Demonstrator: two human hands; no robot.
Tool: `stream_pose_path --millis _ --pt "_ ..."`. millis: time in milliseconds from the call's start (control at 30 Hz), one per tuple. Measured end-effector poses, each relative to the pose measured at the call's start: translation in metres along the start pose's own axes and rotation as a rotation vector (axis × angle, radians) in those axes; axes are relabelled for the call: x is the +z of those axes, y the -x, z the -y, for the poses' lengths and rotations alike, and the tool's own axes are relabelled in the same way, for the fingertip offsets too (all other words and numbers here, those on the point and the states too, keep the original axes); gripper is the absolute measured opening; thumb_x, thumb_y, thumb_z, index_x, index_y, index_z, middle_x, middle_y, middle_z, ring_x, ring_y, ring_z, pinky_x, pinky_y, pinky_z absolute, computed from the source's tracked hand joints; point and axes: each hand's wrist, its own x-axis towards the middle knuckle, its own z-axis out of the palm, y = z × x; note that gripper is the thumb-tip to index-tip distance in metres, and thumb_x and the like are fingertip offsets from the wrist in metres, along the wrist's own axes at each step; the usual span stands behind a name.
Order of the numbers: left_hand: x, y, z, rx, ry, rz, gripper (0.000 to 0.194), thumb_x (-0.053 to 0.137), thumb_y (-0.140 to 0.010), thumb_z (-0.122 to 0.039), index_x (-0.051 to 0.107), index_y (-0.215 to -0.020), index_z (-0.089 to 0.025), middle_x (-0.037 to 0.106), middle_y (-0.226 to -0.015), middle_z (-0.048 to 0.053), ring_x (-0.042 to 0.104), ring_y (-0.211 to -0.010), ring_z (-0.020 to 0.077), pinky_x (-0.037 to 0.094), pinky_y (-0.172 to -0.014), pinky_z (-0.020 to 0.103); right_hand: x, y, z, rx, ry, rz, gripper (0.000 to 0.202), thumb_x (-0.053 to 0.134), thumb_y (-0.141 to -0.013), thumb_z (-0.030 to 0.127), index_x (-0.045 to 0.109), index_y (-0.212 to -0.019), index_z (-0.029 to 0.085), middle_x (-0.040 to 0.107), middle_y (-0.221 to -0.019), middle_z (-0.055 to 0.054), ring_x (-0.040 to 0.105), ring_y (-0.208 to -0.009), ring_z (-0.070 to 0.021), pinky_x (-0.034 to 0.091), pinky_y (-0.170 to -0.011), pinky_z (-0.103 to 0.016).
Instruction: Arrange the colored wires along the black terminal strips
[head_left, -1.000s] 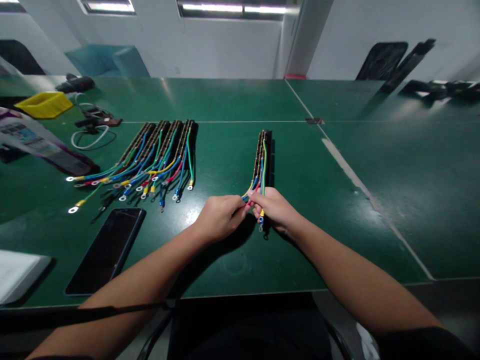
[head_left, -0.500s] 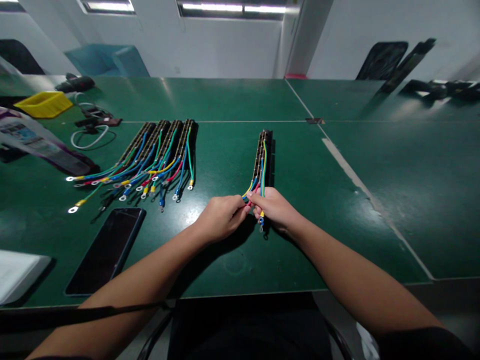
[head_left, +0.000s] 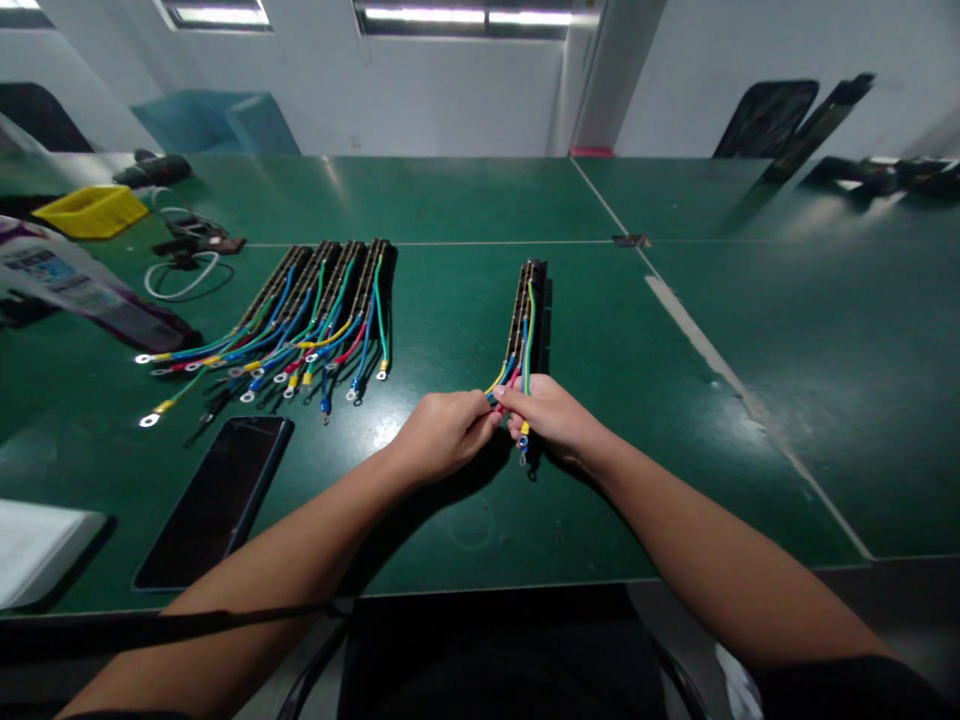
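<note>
A black terminal strip (head_left: 520, 310) with brass-coloured contacts lies on the green table, and coloured wires run from it toward me. My right hand (head_left: 551, 415) is closed round these wires (head_left: 530, 340) at the strip's near end; ring lugs (head_left: 523, 443) poke out below its fingers. Pressed up against it, my left hand (head_left: 446, 430) pinches wires, among them a red one, between thumb and fingers. The ends inside the left fingers are hidden. To the left, several more wired terminal strips (head_left: 367, 285) lie side by side, their ring-lug ends fanned toward me.
A dark phone (head_left: 217, 505) lies by my left forearm, with a white box (head_left: 45, 550) at the table's left edge. Farther back left are a plastic package (head_left: 82, 285), a white cable (head_left: 180, 292) and a yellow tray (head_left: 91, 212). Tape (head_left: 694, 335) marks the table at right.
</note>
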Motion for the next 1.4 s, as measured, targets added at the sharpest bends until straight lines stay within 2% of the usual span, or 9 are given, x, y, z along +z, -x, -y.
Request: stream_pose_path --millis 133,400,700,933,1200,1400 --pt "-0.003 0.0004 -0.0012 0.006 0.041 -0.003 0.029 0.04 -0.094 -0.03 0.054 -0.074 -0.015 0.053 -0.059 -0.001 0.046 -0.052 0.0099 0.027 -0.052 0.022 -0.0024 -0.0008 -0.0009 -0.013 0.002 0.051 0.02 0.056 -0.086 0.031 0.055 -0.074 0.015 0.053 -0.044 0.003 0.05 -0.038 -0.0088 0.038 -0.038 -0.018" --pt "0.0028 0.0008 0.004 0.005 0.035 -0.02 0.018 0.055 -0.085 -0.031 0.057 -0.075 -0.016 0.056 -0.06 -0.002 0.047 -0.052 0.009 0.027 -0.052 0.021 -0.0016 0.0017 0.0037 0.006 0.067 0.024 0.02 0.055 -0.086 0.027 0.054 -0.071 0.014 0.053 -0.045 0.002 0.051 -0.039 -0.0087 0.039 -0.039 -0.018" --pt "-0.0011 0.0002 -0.0001 0.011 0.035 0.004 0.029 0.04 -0.094 -0.03 0.055 -0.075 -0.015 0.054 -0.059 -0.001 0.048 -0.052 0.0102 0.028 -0.052 0.022 -0.0021 0.0017 0.0041 -0.006 0.039 0.07 0.019 0.053 -0.088 0.026 0.054 -0.073 0.015 0.053 -0.045 0.003 0.052 -0.04 -0.0089 0.04 -0.04 -0.018" --pt "0.0036 0.0013 0.0038 0.006 0.033 -0.019 0.02 0.054 -0.086 -0.032 0.056 -0.075 -0.016 0.056 -0.06 -0.002 0.047 -0.051 0.0093 0.027 -0.051 0.021 -0.0006 0.0012 0.0031 -0.006 0.078 0.026 0.02 0.054 -0.087 0.026 0.054 -0.071 0.014 0.053 -0.046 0.002 0.051 -0.04 -0.009 0.04 -0.04 -0.018" --pt "0.0006 -0.0005 0.0014 0.001 0.001 0.036 0.029 0.038 -0.094 -0.031 0.055 -0.077 -0.016 0.055 -0.062 0.0 0.049 -0.054 0.0109 0.029 -0.053 0.023 -0.0004 0.0022 0.0049 -0.005 0.066 0.039 0.019 0.055 -0.086 0.027 0.054 -0.072 0.014 0.053 -0.047 0.002 0.052 -0.041 -0.0094 0.04 -0.04 -0.019" --pt "0.0049 0.0007 0.0043 0.002 0.018 0.003 0.022 0.051 -0.088 -0.033 0.055 -0.075 -0.016 0.055 -0.061 -0.002 0.048 -0.053 0.0099 0.028 -0.053 0.022 0.0003 0.0027 0.0061 0.0 0.088 0.023 0.02 0.055 -0.086 0.027 0.054 -0.071 0.014 0.052 -0.046 0.002 0.051 -0.04 -0.0089 0.04 -0.039 -0.018"
